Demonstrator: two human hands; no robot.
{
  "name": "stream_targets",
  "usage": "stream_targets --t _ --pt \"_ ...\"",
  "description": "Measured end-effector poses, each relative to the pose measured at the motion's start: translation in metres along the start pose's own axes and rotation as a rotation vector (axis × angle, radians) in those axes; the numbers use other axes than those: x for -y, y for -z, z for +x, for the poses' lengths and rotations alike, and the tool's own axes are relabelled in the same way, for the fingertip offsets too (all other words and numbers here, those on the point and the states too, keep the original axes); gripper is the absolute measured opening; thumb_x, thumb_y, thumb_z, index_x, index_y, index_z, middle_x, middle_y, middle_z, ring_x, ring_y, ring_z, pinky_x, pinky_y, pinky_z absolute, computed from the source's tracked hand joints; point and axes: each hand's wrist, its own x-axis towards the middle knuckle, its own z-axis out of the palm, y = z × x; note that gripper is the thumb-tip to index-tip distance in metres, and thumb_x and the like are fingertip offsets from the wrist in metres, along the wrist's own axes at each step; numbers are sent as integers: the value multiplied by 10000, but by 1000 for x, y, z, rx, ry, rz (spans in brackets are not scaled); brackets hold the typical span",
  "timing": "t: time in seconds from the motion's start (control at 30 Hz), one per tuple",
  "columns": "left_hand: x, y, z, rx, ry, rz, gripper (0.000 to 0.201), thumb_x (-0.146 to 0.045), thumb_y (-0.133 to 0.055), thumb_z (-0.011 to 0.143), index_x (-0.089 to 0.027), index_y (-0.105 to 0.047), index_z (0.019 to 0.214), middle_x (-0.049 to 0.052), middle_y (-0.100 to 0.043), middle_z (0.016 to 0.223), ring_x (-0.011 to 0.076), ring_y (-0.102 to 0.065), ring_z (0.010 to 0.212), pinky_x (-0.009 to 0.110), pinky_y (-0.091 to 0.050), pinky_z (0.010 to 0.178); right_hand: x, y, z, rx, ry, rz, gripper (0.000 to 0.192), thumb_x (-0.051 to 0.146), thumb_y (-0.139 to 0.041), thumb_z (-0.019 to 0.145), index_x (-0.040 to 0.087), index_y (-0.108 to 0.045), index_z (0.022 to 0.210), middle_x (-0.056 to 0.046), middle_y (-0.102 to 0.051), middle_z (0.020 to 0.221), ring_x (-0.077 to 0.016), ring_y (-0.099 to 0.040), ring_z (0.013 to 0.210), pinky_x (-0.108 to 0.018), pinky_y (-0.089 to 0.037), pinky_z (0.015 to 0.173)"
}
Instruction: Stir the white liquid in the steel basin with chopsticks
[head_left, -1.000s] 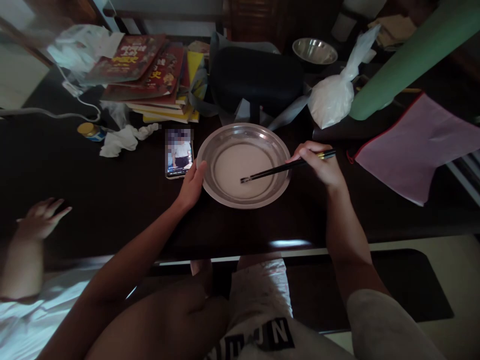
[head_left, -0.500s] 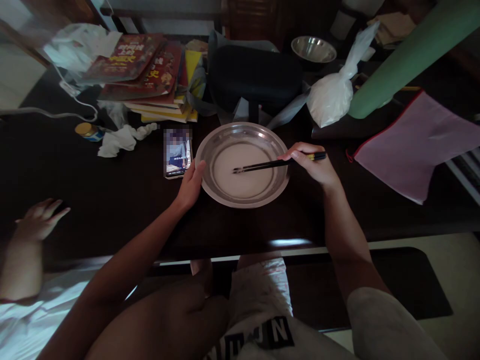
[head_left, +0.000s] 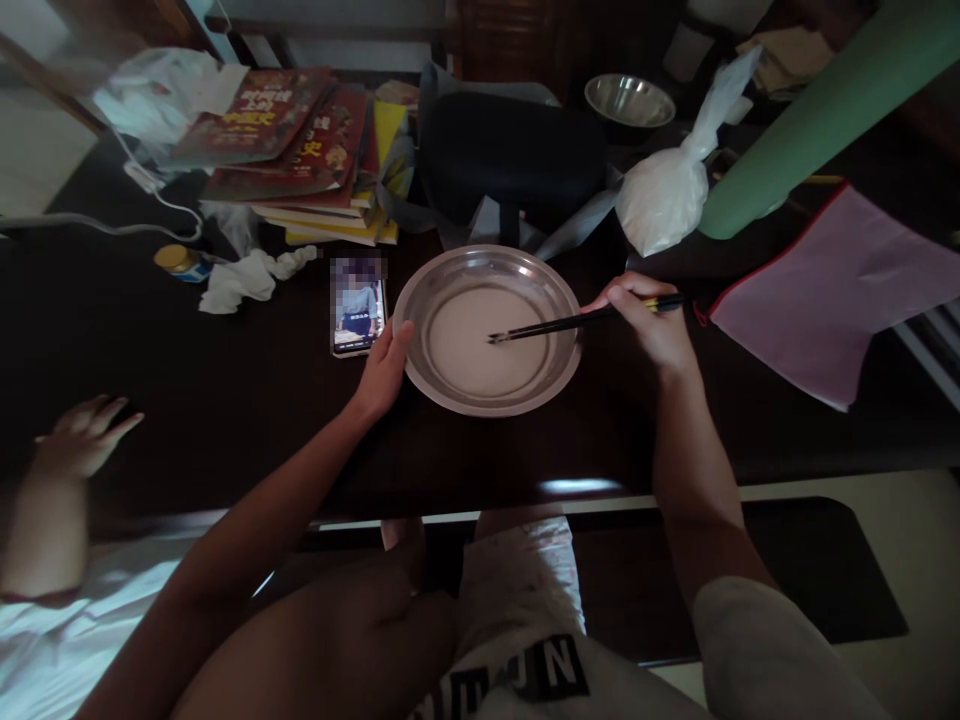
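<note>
The person sits at the dark tabletop, knees showing under its near edge. Just beyond that edge stands a wide metal bowl holding a pale, thin batter. The left hand rests against the bowl's left rim, fingers curled to it in a steadying grip. The right hand, at the bowl's right rim, is closed around a pair of dark chopsticks, whose tips dip into the batter near the bowl's middle. The step in hand looks like stirring; the next move would call for sweeping the tips round through the liquid while the left hand keeps the bowl from sliding.

Left of the bowl lies a phone, screen lit; well left of it, another person's hand rests on the tabletop. Beyond the bowl sit a tied white bag, a dark case and a stack of books.
</note>
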Motion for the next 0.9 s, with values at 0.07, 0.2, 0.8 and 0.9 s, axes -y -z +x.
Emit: stream_targets --t 0.07,0.2,0.8,0.9 --pt "0 0 0 2 3 -4 555 -659 -466 941 -210 -653 1208 113 -724 1183 312 -626 1233 471 -512 1066 -1 3 -1 -5 -10 45 304 547 -669 878 297 -749 726 18 -730 685 -183 -718 698 -370 -577 745" --pt "-1 0 0 -6 21 -8 560 -658 -480 932 -198 -656 1197 120 -720 1199 321 -615 1258 487 -497 1088 -1 -2 -1 136 -18 65 279 529 -670 886 294 -767 773 17 -755 741 -178 -740 764 -354 -575 777" --pt "-1 0 -1 -10 39 -48 577 -680 -509 914 -191 -658 1183 105 -730 1171 302 -645 1191 457 -514 1049 -2 1 0 4 17 9 279 496 -670 897 278 -769 753 11 -778 757 -187 -740 769 -354 -578 766" --pt "1 0 0 -4 23 -45 565 -678 -503 918 -196 -664 1166 104 -731 1161 303 -639 1202 456 -516 1044 -3 2 -1 58 -4 68 278 481 -655 912 289 -767 745 22 -759 721 -176 -733 719 -348 -574 740"
